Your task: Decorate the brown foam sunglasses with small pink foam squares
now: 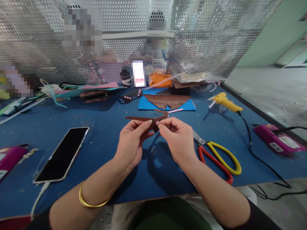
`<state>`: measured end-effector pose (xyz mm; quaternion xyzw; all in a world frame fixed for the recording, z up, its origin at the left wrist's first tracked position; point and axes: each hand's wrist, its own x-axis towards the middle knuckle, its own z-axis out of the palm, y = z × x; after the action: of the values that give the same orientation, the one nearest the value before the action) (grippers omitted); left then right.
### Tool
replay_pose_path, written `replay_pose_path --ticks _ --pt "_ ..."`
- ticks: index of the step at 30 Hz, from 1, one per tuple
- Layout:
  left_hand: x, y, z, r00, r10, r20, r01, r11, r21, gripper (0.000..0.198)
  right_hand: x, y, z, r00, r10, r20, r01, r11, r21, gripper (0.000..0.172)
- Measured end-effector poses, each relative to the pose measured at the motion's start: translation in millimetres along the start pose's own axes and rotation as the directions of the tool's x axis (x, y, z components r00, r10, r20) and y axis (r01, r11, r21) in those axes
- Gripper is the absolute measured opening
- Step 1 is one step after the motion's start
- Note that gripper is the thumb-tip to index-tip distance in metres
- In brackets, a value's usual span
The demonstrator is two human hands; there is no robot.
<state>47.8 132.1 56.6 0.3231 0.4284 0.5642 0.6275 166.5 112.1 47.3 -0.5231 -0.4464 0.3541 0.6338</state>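
Observation:
Over the middle of the blue table, a folded dark brown piece, of card or leather-like sheet, is pinched between the fingertips of both my hands. My left hand grips it from the left, thumb on top. The thumb and forefinger of my right hand close on its right part, partly hiding it. A thin pale pink strip shows just beyond my right fingers. Behind them a larger brown cut piece with a notched edge lies on a blue sheet.
Scissors with red and yellow handles lie beside my right forearm. Farther right are a yellow glue gun and a purple power strip. A charging phone lies at left. A perforated metal screen closes off the back.

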Motion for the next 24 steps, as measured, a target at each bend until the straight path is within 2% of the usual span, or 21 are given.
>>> replay_pose_path --ticks 6,9,12,16,20,24 --pt "1.2 2.1 0.6 0.999 -0.028 -0.015 0.028 1.0 -0.011 0.025 1.1 0.2 0.4 1.0 -0.006 -0.021 0.006 0.999 0.036 0.006" --pt "1.0 2.0 0.4 1.0 -0.008 -0.005 0.008 1.0 0.005 0.023 0.8 -1.4 -0.7 0.999 -0.026 -0.033 0.026 1.0 -0.017 0.006" --pt "0.1 1.3 0.0 0.999 0.037 0.007 -0.037 0.999 0.025 0.022 -0.5 -5.4 -2.8 0.992 -0.119 -0.031 0.113 0.981 -0.158 0.008" --pt "-1.5 0.7 0.3 0.991 0.135 0.01 -0.136 0.987 0.087 0.018 -2.4 -10.4 -4.4 0.96 -0.28 0.005 0.264 0.9 -0.347 0.014" --pt "-3.3 0.7 1.6 0.974 0.225 0.028 -0.227 0.959 0.171 0.013 -2.6 -11.1 -4.1 0.942 -0.334 0.031 0.319 0.864 -0.391 0.016" --pt "-3.9 0.5 2.3 0.966 0.258 0.035 -0.259 0.945 0.198 0.011 -2.2 -10.8 -3.8 0.937 -0.347 0.036 0.333 0.86 -0.387 0.016"
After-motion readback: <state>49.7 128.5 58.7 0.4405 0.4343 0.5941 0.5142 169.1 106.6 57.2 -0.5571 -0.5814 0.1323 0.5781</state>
